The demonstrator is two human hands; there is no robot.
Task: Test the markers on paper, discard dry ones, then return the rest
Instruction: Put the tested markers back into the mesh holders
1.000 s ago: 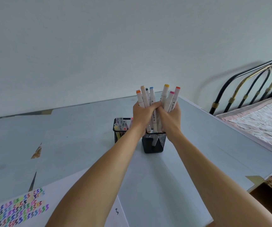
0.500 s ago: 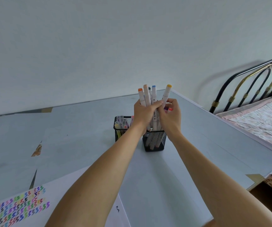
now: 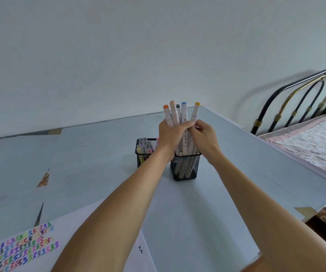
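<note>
My left hand point(image 3: 171, 135) grips a bundle of white markers point(image 3: 179, 116) with coloured caps, held upright. Their lower ends stand inside a black mesh cup point(image 3: 185, 168) on the grey table. My right hand point(image 3: 204, 137) is curled against the right side of the same bundle, fingers pinched on markers that sit lower in the cup. A second black mesh cup point(image 3: 143, 154) with several markers stands just left and behind. A white sheet of paper point(image 3: 64, 232) with rows of coloured test squiggles lies at the lower left.
The grey table point(image 3: 99, 154) runs to a far edge against a pale wall and a right edge near a bed with a black and brass metal headboard point(image 3: 295, 103). A tear in the table covering point(image 3: 44, 178) shows at left.
The bundle has sunk into the front cup. The pink and red capped markers on the right dropped out of sight below my right hand, which closed in lower.
</note>
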